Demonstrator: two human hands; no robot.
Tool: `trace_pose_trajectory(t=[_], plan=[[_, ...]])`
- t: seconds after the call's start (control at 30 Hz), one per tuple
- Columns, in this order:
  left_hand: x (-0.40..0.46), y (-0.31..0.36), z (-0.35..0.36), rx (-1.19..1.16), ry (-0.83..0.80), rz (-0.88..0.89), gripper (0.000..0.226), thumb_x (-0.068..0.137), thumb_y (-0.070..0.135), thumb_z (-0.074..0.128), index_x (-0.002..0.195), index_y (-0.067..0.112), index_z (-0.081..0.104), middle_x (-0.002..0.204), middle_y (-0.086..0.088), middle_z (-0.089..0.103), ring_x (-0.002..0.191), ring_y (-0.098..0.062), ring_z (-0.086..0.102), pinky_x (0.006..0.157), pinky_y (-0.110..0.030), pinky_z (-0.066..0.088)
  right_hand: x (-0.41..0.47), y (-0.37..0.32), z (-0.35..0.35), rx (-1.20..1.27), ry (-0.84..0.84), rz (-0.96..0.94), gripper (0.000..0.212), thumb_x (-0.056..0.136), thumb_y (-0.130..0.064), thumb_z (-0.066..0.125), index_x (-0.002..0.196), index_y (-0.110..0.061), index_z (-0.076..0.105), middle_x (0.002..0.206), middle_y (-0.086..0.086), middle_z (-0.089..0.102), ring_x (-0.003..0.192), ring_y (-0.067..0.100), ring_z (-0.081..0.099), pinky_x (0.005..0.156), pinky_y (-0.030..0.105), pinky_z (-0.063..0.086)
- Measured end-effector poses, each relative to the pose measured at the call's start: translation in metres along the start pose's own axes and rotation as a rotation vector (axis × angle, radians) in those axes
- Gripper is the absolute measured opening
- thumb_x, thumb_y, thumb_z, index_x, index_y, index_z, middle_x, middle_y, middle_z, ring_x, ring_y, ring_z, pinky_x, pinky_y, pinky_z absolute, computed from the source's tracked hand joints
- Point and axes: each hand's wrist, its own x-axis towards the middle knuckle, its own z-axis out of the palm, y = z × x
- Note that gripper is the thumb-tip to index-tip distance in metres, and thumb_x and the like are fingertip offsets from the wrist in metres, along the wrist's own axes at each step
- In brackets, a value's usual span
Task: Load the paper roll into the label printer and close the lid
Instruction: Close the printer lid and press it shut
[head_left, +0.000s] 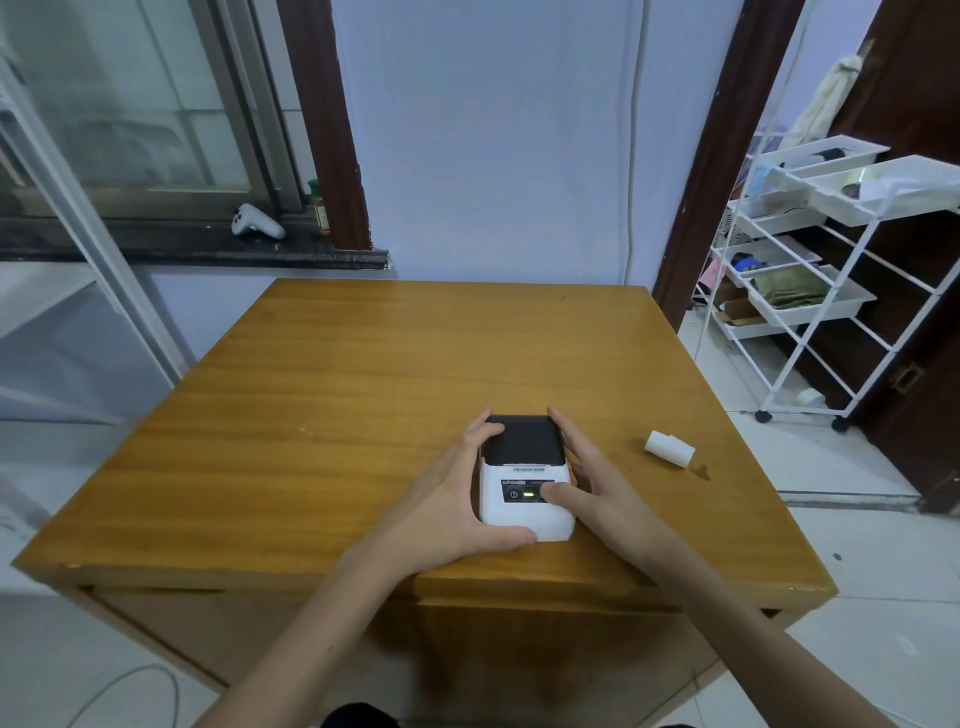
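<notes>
Both hands cupped the printer (524, 478) on the table (363, 389): left hand (457, 493) spread along its left side, right hand (592, 483) thumb on its panel. Right of the printer lay the paper roll (670, 447), untouched.

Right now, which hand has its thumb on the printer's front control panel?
The right hand: its thumb lies on the dark panel of the label printer, beside the green light. The left hand only cups the printer's left side and front edge.
</notes>
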Motion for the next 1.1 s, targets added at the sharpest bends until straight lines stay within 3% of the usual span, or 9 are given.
trace_pose_trajectory(t=[0.1, 0.2, 0.33, 0.5, 0.73, 1.1], plan=[[-0.0001, 0.0001, -0.0007, -0.014, -0.003, -0.005, 0.112, 0.062, 0.068, 0.08, 0.146, 0.048, 0.008, 0.16, 0.033, -0.005, 0.144, 0.0, 0.023, 0.114, -0.032, 0.033, 0.0021, 0.003, -0.0024, 0.053, 0.047, -0.013, 0.061, 0.095, -0.027, 0.056, 0.149, -0.039, 0.032, 0.139, -0.027, 0.044, 0.122, -0.014, 0.045, 0.093, 0.011, 0.044], [-0.0001, 0.0007, -0.001, -0.028, -0.006, -0.014, 0.113, 0.061, 0.067, 0.081, 0.146, 0.049, 0.008, 0.159, 0.034, -0.005, 0.143, -0.001, 0.025, 0.114, -0.033, 0.033, 0.0049, 0.0038, -0.0035, 0.118, 0.125, 0.002, 0.047, 0.099, -0.027, 0.05, 0.144, -0.037, 0.043, 0.137, -0.023, 0.053, 0.118, -0.017, 0.05, 0.09, 0.008, 0.045], [-0.0004, 0.0005, -0.0007, -0.042, 0.007, -0.021, 0.115, 0.059, 0.066, 0.082, 0.145, 0.053, 0.007, 0.159, 0.034, 0.0, 0.143, -0.001, 0.027, 0.114, -0.033, 0.034, 0.0057, 0.0035, -0.0017, 0.135, 0.139, 0.01, 0.047, 0.098, -0.025, 0.053, 0.144, -0.034, 0.046, 0.13, -0.025, 0.057, 0.118, -0.011, 0.054, 0.099, 0.021, 0.048], [0.0004, 0.0031, -0.0014, -0.042, 0.003, -0.085, 0.126, 0.057, 0.066, 0.082, 0.149, 0.054, -0.003, 0.16, 0.019, 0.023, 0.139, -0.007, 0.036, 0.112, -0.035, 0.036, 0.0058, 0.002, -0.0013, 0.136, 0.162, 0.003, 0.046, 0.098, -0.024, 0.053, 0.143, -0.033, 0.047, 0.135, -0.017, 0.057, 0.121, -0.006, 0.055, 0.103, 0.026, 0.047], [0.0024, 0.0053, -0.0018, 0.019, -0.029, -0.096, 0.133, 0.059, 0.069, 0.079, 0.155, 0.042, -0.01, 0.164, 0.023, 0.0, 0.148, -0.002, 0.014, 0.119, -0.034, 0.024, 0.0065, 0.0033, -0.0013, 0.134, 0.165, 0.001, 0.047, 0.098, -0.024, 0.054, 0.143, -0.034, 0.047, 0.141, -0.014, 0.054, 0.131, -0.001, 0.048, 0.109, 0.031, 0.042], [0.0026, 0.0066, -0.0035, 0.029, -0.034, -0.088, 0.132, 0.063, 0.066, 0.08, 0.156, 0.038, -0.009, 0.164, 0.022, -0.004, 0.148, -0.002, 0.009, 0.118, -0.031, 0.021, 0.0072, 0.0029, -0.0013, 0.1, 0.17, 0.012, 0.047, 0.098, -0.025, 0.053, 0.143, -0.036, 0.047, 0.138, -0.019, 0.055, 0.128, -0.004, 0.049, 0.11, 0.035, 0.041]])
